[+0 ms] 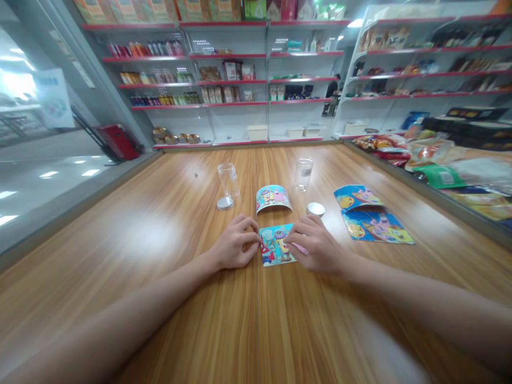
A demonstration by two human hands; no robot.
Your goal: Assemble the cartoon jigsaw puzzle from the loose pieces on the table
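A small colourful cartoon card (pixel 277 246) lies flat on the wooden table (pixel 160 250) in front of me. My left hand (pixel 235 242) pinches its left edge with curled fingers. My right hand (pixel 316 244) presses on its right edge, fingers bent and closed on it. Just beyond stands a curved cartoon card (pixel 273 197). A clear plastic jar (pixel 228 181) stands at the back left with a lid (pixel 224 203) by its base. A second clear jar (pixel 303 174) stands to the right, and a white lid (pixel 316 209) lies close to my right hand.
Two more cartoon cards (pixel 374 220) lie to the right. Bags of snacks (pixel 440 160) pile along the table's right edge. Store shelves with goods (pixel 240 80) line the back wall. A red cart (pixel 118 141) stands at the far left.
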